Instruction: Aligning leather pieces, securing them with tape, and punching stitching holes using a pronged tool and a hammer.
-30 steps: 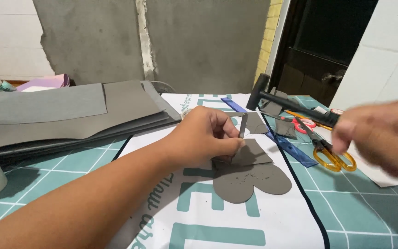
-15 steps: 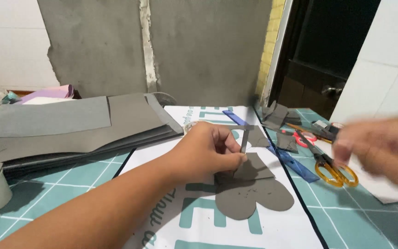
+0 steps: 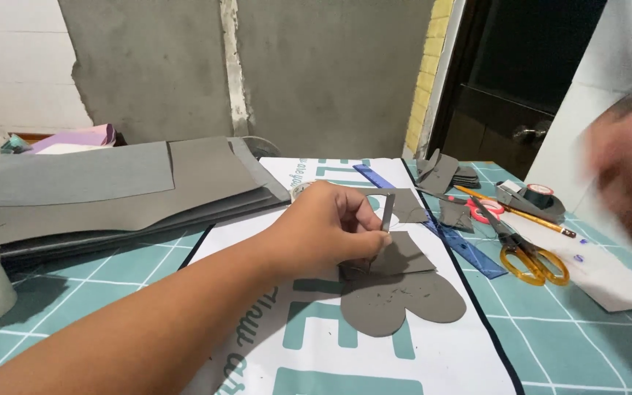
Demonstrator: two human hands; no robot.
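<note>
Left hand [image 3: 330, 230] pinches thin upright punch [image 3: 387, 212] onto small grey piece [image 3: 402, 256] atop lobed grey cutout [image 3: 404, 303], centre of printed mat [image 3: 316, 344]. Right hand [image 3: 630, 172] raised, blurred; fingers unclear. Shapes cut; punching unfinished. Scissors [image 3: 524, 252] lie right.

A stack of grey sheets [image 3: 111, 190] is being kept at the far left of the worktop [image 3: 74, 292]. Orange-handled scissors [image 3: 524, 252], a blue ruler [image 3: 469, 249] and a tape dispenser [image 3: 532, 197] are being left at the right.
</note>
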